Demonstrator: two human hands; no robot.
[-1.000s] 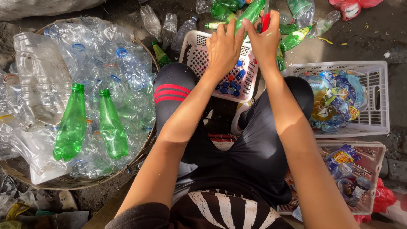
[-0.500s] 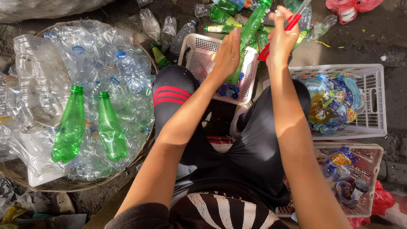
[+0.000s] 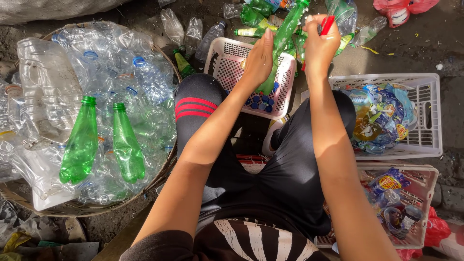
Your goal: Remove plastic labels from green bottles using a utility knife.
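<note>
Hiding green bottle (image 3: 282, 36) behind left hand (image 3: 258, 60)

Your work surface is bare dirt ground (image 3: 435, 43). Directly on it sit a round woven basket (image 3: 169, 159) at your left, a pink crate (image 3: 285, 92) ahead, two white crates (image 3: 430, 121) at your right, loose crushed bottles (image 3: 193, 34) and a red bag (image 3: 401, 9).

The green bottle (image 3: 282, 36) is glossy, see-through plastic; the pink basket (image 3: 227, 63) is matt perforated plastic; the round basket (image 3: 166, 166) is rough woven fibre.
</note>
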